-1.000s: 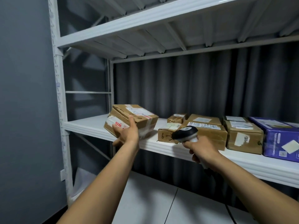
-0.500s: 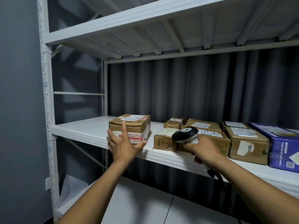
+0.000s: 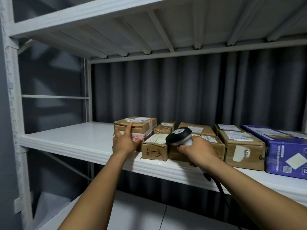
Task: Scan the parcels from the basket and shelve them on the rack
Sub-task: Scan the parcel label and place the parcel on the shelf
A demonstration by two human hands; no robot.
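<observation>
Both arms stretched forward; my left hand (image 3: 125,142) pressed flat, fingers straight, and my right hand (image 3: 197,151) gripped the scanner (image 3: 180,136).

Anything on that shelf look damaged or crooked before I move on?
The leftmost parcel, touched by the left hand, has a creased, buckled top front edge. The small parcel to its right looks crumpled too. Nothing has spilled.

The left grip (image 3: 123,144) and right grip (image 3: 198,151) are bare, as are both forearms (image 3: 99,188).
</observation>
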